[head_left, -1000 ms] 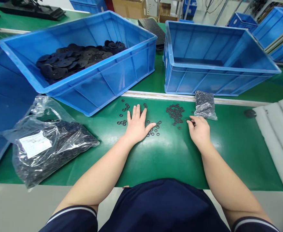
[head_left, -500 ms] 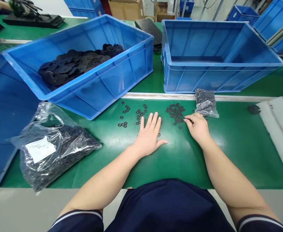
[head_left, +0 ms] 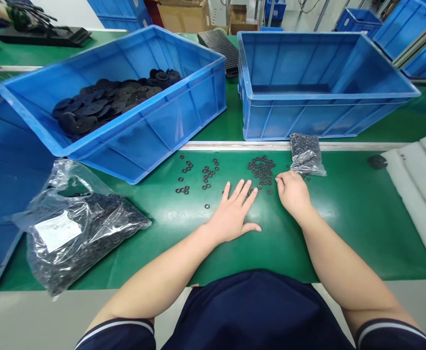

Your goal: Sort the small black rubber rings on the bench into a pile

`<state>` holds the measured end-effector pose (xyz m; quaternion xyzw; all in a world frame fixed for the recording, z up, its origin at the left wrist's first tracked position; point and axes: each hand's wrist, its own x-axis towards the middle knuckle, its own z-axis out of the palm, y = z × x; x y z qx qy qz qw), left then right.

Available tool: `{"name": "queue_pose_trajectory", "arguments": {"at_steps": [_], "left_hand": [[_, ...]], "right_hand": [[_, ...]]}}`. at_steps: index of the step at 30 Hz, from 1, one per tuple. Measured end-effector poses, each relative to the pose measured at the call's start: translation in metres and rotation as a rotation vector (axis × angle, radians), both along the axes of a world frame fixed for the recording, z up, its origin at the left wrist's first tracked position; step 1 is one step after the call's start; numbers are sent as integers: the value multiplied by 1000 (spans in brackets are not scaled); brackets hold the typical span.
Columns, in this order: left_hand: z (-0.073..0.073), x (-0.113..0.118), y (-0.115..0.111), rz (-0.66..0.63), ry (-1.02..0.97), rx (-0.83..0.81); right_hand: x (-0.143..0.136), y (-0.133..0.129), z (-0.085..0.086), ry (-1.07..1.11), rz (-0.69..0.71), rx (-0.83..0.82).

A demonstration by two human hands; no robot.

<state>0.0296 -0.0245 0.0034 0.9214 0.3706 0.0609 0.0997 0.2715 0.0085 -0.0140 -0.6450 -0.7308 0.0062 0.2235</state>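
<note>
Left hand nearer the ring pile, palm down, spread wide; right hand pinched closed, contents hidden.

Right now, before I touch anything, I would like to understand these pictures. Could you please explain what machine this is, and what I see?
There is no machine arm: these are a person's bare hands. Every picture comes from one camera worn on the head, looking forward and down.

The left hand is spread open, low over the green table, among small black rings. The right hand has its fingertips drawn together beside the denser group of rings; I cannot tell whether it holds one.

A small clear bag lies just beyond the right hand. A larger bag lies at the left, near a blue bin of black discs.
</note>
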Motion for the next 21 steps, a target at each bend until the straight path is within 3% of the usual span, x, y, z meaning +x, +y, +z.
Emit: {"name": "queue_pose_trajectory", "arguments": {"at_steps": [5,9,13,21], "left_hand": [[-1,17,9,87,-45,25],[2,20,13,86,-52,1],[6,7,14,72,-79,-10],[-6,-23,20,233,3,-37]], "right_hand": [[2,3,-2,-14,-117,21],[2,1,0,46,-94,31],[5,-4,0,99,-26,0],[-3,-9,6,150,12,37]]}}
